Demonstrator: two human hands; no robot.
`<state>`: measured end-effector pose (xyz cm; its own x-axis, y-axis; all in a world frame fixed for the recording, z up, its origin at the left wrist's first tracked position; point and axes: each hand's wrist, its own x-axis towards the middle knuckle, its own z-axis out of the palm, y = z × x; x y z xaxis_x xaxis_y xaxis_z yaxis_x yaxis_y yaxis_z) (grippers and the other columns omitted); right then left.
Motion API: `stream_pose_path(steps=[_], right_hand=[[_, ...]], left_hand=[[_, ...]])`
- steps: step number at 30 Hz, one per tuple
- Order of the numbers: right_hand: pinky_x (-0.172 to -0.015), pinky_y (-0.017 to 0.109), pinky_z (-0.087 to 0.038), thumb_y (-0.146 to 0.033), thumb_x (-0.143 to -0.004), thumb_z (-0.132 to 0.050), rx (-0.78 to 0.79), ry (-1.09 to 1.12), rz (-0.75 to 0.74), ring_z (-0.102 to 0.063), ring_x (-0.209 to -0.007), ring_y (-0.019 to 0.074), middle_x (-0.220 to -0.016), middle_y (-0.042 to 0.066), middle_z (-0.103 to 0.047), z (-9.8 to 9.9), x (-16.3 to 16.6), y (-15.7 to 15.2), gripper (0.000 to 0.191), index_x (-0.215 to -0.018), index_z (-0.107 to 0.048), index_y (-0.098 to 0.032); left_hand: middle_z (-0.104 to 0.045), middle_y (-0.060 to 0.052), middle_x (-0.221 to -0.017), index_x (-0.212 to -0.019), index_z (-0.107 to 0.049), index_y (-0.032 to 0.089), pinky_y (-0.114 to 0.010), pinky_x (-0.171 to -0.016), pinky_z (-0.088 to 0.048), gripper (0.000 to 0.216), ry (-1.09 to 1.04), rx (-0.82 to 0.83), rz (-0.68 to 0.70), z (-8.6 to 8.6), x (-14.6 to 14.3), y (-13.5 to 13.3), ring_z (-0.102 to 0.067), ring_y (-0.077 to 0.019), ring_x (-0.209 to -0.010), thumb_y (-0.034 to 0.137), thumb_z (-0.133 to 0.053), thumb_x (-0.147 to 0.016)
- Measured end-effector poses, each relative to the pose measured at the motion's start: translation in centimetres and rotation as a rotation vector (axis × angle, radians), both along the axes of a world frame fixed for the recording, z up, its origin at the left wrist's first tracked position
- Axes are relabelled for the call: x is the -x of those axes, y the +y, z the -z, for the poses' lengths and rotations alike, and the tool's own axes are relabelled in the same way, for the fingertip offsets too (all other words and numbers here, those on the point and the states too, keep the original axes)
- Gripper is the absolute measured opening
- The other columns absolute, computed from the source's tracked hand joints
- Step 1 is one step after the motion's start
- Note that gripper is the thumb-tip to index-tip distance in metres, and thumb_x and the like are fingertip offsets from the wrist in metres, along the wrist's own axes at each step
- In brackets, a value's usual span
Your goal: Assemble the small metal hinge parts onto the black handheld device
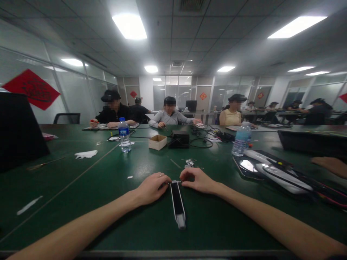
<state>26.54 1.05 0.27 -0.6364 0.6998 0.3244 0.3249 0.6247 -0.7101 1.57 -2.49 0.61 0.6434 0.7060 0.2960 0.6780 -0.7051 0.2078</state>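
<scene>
A long narrow black and silver device (pixel 178 203) lies flat on the green table (pixel 114 173), pointing away from me. My left hand (pixel 151 187) is curled at its far end, fingers pinched on the left side of the tip. My right hand (pixel 197 179) pinches the same far end from the right. A small pile of tiny metal parts (pixel 189 163) lies just beyond my right hand.
Two water bottles (pixel 124 135) (pixel 241 138), a small cardboard box (pixel 157 142), a black box with cables (pixel 179 139), a tray of similar devices (pixel 273 172) at right, a dark screen (pixel 18 130) at left. Several people sit across the table; another person's hand (pixel 329 165) is at right.
</scene>
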Motion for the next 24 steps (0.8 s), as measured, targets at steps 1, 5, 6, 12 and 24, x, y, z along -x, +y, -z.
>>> stream_pose_path(steps=[1,5,6,12,24], right_hand=[[-0.079,0.033,-0.053,-0.025,-0.077,-0.072,0.004,-0.004,0.001,-0.063,-0.083,0.0172,-0.091,0.003,-0.067,-0.05,0.0,-0.04,0.018,-0.092,-0.065,-0.016],[-0.078,0.032,-0.052,-0.028,-0.08,-0.071,0.003,-0.032,0.003,-0.063,-0.082,0.0172,-0.09,0.003,-0.067,-0.27,-0.04,-0.12,0.018,-0.092,-0.065,-0.016],[-0.077,0.031,-0.052,-0.029,-0.081,-0.07,0.0,-0.041,0.001,-0.063,-0.081,0.017,-0.089,0.003,-0.067,-0.31,-0.05,-0.12,0.018,-0.092,-0.066,-0.016],[-0.073,0.029,-0.05,-0.034,-0.082,-0.069,-0.005,-0.062,-0.004,-0.061,-0.078,0.0162,-0.086,0.002,-0.067,-0.29,-0.05,0.0,0.018,-0.089,-0.067,-0.017],[-0.071,0.027,-0.048,-0.033,-0.085,-0.066,-0.026,-0.078,0.018,-0.061,-0.077,0.0158,-0.084,0.001,-0.067,-0.46,0.13,-0.14,0.015,-0.088,-0.068,-0.018]], left_hand=[[-0.065,-0.004,-0.096,-0.106,-0.061,0.019,-0.029,-0.079,-0.049,0.02,-0.001,0.002,0.0,-0.03,0.0,-0.02,-0.06,-0.0189,-0.089,0.014,-0.05,-0.091],[-0.065,-0.004,-0.097,-0.107,-0.061,0.02,-0.028,-0.078,-0.049,0.019,-0.005,0.011,0.001,-0.16,0.02,-0.1,-0.061,-0.0185,-0.089,0.014,-0.051,-0.091],[-0.065,-0.004,-0.097,-0.106,-0.061,0.02,-0.028,-0.078,-0.049,0.019,-0.006,0.012,0.002,-0.19,0.03,-0.12,-0.061,-0.0185,-0.089,0.014,-0.051,-0.091],[-0.065,-0.004,-0.096,-0.106,-0.061,0.019,-0.029,-0.078,-0.049,0.019,-0.005,0.012,0.0,-0.25,-0.02,-0.17,-0.06,-0.0186,-0.089,0.014,-0.05,-0.091],[-0.065,-0.004,-0.097,-0.107,-0.061,0.02,-0.029,-0.078,-0.048,0.02,-0.013,0.025,0.009,-0.07,0.12,-0.04,-0.06,-0.0185,-0.089,0.014,-0.05,-0.091]])
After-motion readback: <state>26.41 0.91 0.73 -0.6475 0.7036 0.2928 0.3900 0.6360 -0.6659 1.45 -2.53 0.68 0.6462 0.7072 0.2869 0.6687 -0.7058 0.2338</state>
